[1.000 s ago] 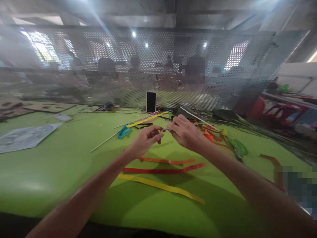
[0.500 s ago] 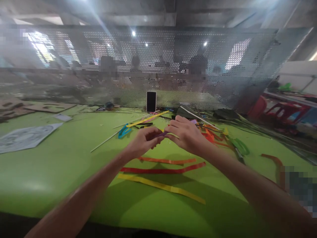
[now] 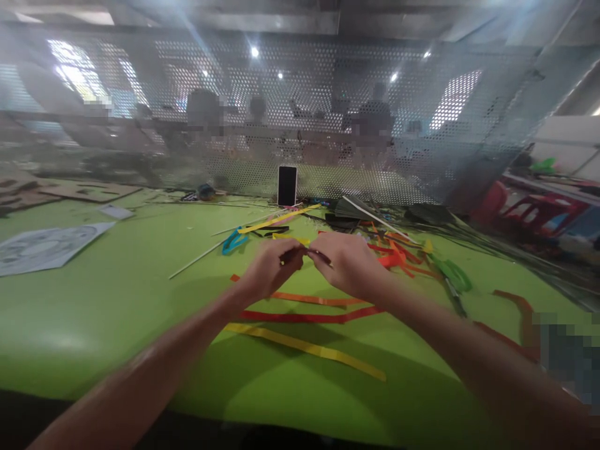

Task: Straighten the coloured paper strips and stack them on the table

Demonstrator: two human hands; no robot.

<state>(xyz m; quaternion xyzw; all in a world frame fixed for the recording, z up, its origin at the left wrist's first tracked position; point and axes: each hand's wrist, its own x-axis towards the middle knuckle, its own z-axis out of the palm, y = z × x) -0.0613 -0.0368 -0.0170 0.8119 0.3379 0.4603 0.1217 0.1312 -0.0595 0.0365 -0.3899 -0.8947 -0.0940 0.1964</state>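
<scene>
My left hand [image 3: 270,267] and my right hand [image 3: 345,262] meet above the green table [image 3: 117,312], fingertips pinched together on a small dark purple paper strip [image 3: 313,253]. Both hands are closed and slightly blurred. Below them lie an orange strip [image 3: 319,300], a red strip [image 3: 309,317] and a long yellow strip [image 3: 309,350], flat on the table.
A pile of coloured strips [image 3: 398,256] and green scissors [image 3: 450,275] lie to the right. A phone [image 3: 287,185] stands against the perforated metal screen [image 3: 328,125]. Thin sticks [image 3: 197,259], a blue strip [image 3: 233,241] and a printed sheet [image 3: 42,247] lie left. People sit beyond the screen.
Both hands have dropped slightly toward me and drawn closer together, still pinching the small purple strip. The view has tilted a little.
</scene>
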